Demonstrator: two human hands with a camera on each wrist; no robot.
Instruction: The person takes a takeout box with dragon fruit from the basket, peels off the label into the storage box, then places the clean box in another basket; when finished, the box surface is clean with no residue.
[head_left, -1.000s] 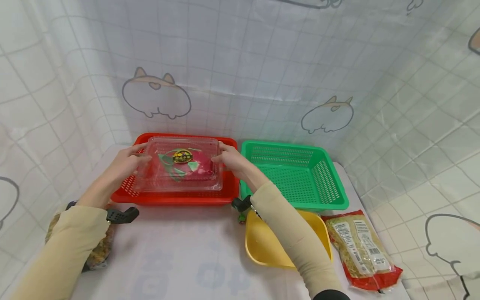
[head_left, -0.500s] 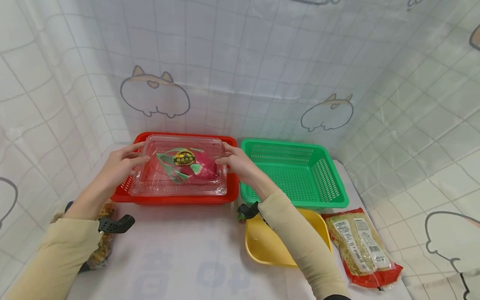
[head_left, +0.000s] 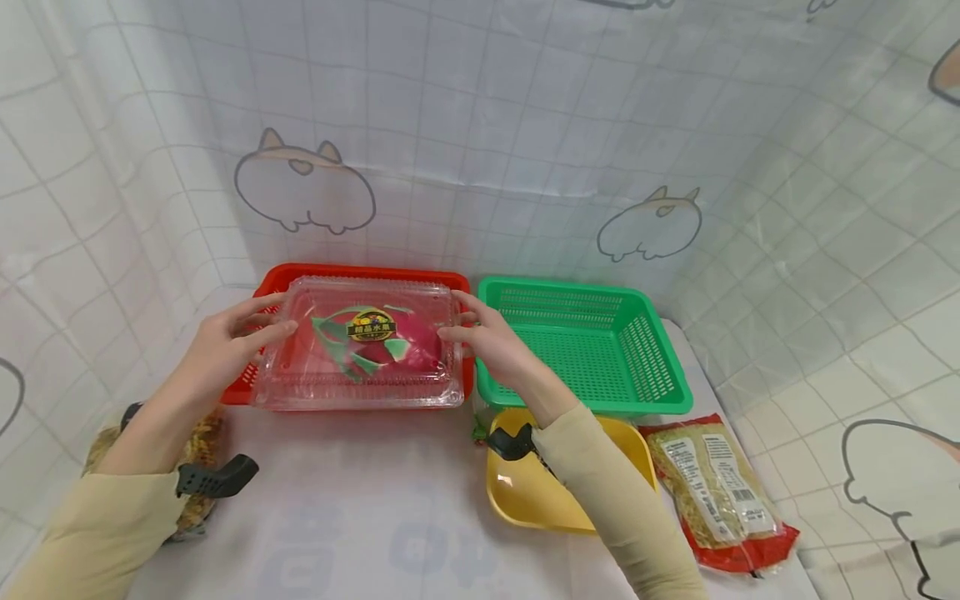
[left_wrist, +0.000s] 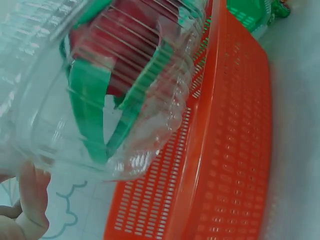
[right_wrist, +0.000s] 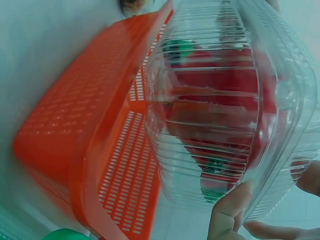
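A clear plastic clamshell box (head_left: 360, 396) with a round black and gold sticker hangs above the red basket (head_left: 360, 270). Inside it lies a pink dragon fruit (head_left: 416, 350) with green scales. My left hand (head_left: 225, 342) grips the box's left end, its thumb on the upper side. At the opposite end, my right hand (head_left: 491, 337) pinches the rim between thumb and fingers. In the right wrist view a gap separates the box's ribbed underside (right_wrist: 210, 120) from the basket wall (right_wrist: 75, 125). Part of the basket's inside is hidden behind the box.
Right of the red basket stands a green basket (head_left: 585, 367), with a yellow tray (head_left: 540, 500) in front of it. A bag of noodle-like food (head_left: 720, 483) lies at the far right. Another food bag (head_left: 198, 458) lies under the left forearm.
Both hands have brought the box up and toward me, so it looks larger and covers the red basket's front rim. The baskets, tray and bags stay in place.
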